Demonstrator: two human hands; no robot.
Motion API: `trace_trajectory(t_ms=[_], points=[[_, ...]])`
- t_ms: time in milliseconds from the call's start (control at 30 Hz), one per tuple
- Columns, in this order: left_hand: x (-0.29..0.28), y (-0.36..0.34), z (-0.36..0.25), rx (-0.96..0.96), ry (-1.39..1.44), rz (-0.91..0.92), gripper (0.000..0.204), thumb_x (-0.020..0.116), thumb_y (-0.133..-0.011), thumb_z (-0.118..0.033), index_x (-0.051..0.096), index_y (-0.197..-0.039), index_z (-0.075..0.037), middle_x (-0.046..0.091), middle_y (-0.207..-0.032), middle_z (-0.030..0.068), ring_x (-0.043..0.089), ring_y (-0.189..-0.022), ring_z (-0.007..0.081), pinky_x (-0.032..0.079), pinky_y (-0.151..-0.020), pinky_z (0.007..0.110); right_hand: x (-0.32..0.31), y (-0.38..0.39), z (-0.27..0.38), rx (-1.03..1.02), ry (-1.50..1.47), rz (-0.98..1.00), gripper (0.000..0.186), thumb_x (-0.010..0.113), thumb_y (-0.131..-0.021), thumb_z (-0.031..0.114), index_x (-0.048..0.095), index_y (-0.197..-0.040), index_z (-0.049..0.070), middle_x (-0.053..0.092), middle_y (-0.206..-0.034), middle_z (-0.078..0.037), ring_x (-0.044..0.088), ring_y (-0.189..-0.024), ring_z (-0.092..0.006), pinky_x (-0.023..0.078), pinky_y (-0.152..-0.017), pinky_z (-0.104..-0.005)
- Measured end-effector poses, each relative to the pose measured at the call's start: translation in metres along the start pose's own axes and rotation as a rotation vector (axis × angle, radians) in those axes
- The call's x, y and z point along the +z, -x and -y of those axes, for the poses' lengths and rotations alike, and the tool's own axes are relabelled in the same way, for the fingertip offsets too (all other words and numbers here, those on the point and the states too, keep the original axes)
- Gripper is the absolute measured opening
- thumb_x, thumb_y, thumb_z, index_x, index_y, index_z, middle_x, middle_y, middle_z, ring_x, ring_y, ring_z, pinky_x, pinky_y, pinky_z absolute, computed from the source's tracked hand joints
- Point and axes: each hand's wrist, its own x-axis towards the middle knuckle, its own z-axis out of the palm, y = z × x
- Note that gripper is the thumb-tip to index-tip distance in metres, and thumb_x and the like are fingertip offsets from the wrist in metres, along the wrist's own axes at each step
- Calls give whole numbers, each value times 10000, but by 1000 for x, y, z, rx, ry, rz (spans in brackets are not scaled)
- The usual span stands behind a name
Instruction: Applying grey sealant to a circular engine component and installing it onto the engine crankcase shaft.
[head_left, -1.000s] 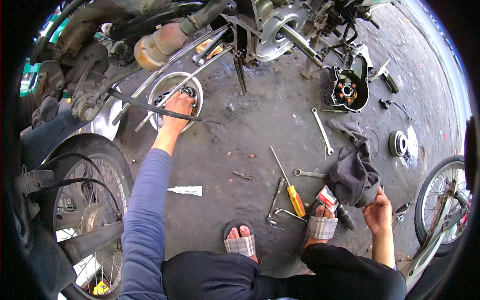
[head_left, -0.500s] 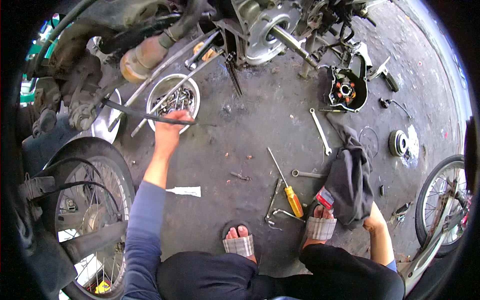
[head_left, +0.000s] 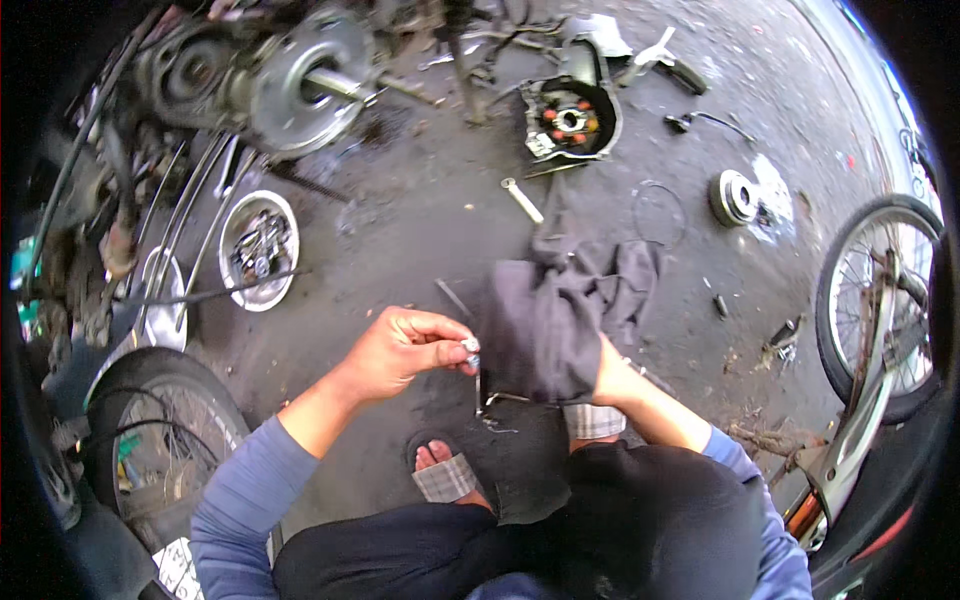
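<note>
Head view: left hand [head_left: 400, 350] pinches a small metal bolt [head_left: 470, 346], likely hard, light and greasy; right hand [head_left: 612, 375] clutches a soft, limp dark rag [head_left: 560, 320].

Oily concrete floor [head_left: 400, 215]. Round metal bowl of small parts [head_left: 259, 250] at left, beside chrome spokes. Large metal engine drum [head_left: 300, 80] toward the far left. Black round stator cover with orange coils [head_left: 570, 120] at far centre. Silver wrench [head_left: 522, 200] just below it. Thin wire ring [head_left: 658, 212] right of the wrench; small pulley [head_left: 733, 197] farther right. Bicycle wheel [head_left: 880, 300] at right edge; tyre [head_left: 150, 420] at lower left.
</note>
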Motion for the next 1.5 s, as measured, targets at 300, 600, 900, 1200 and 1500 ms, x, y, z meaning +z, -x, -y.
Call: trace_trajectory(t_ms=[300,600,900,1200,1500], points=[[105,-80,-21,492,-659,-302,146,638,-839,17,667,-974,65,696,-896,143,677,-808,219,519,-718,302,-17,-21,42,-123,-433,-543,218,711,-868,166,658,-1028,28,688,-965,-26,635,-820,-113,528,-786,-290],[116,-84,-26,464,-720,-357,133,650,-876,-3,643,-981,79,642,-827,50,582,-748,104,463,-684,235,-57,-10,57,-16,-406,-236,170,706,-867,140,676,-995,34,689,-933,-9,631,-815,-83,529,-750,-260],[102,-86,10,419,243,-171,159,671,-883,-31,685,-1021,46,688,-914,48,635,-822,116,515,-774,253,-52,-4,51,-86,-26,-369,267,640,-888,139,600,-1112,0,638,-1104,-85,620,-946,-141,515,-821,-305],[117,-84,7,485,129,-335,135,680,-884,-34,702,-1005,23,700,-919,31,629,-820,93,505,-790,237,-49,-8,55,-156,-201,-228,417,695,-865,153,542,-1227,16,621,-1123,-47,584,-1004,-124,490,-884,-301],[141,-88,-11,927,-1045,-698,372,616,-685,120,661,-1044,36,631,-1000,147,580,-966,331,481,-825,386,-34,-15,41,-156,-38,-474,381,729,-849,173,559,-1164,42,621,-1087,-40,582,-954,-119,487,-850,-292]])
